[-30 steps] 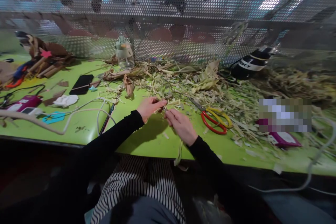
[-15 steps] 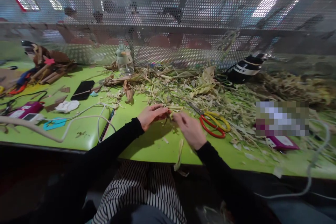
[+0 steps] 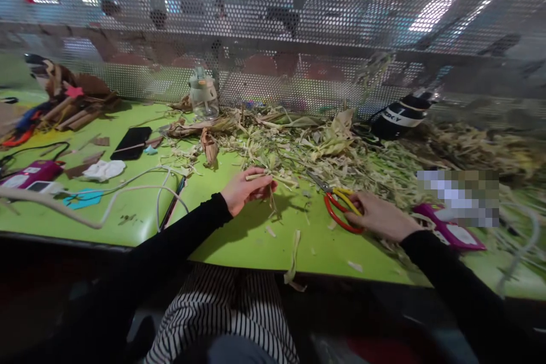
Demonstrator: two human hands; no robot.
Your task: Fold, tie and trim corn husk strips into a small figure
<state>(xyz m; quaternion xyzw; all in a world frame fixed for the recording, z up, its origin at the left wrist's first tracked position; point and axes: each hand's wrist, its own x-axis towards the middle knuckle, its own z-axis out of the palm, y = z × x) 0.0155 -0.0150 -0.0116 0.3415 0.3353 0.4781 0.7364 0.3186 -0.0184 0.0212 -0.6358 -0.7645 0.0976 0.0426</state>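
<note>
My left hand (image 3: pixel 245 190) is closed in a pinch on a pale corn husk strip (image 3: pixel 273 203), whose thin ends hang below the fingers. To the right, my right hand (image 3: pixel 381 216) has its thumb and fingers closed round the handles of a pair of scissors (image 3: pixel 326 189), one loop red and one yellow. The scissors lie low over the green table, with their blades pointing away and to the left. A loose husk piece (image 3: pixel 293 256) droops over the table's front edge between my arms.
Shredded husks (image 3: pixel 294 136) pile along the perforated metal screen (image 3: pixel 264 28). A clear bottle (image 3: pixel 203 94) and a black bottle (image 3: pixel 403 116) stand behind. At left are a phone (image 3: pixel 131 143), crumpled tissue (image 3: pixel 104 170) and a white cable (image 3: pixel 128 189). A magenta device (image 3: pixel 447 227) lies at right.
My right hand has left the husk strip and moved right onto the scissors' handles. My left hand stays in nearly the same place, still pinching the strip.
</note>
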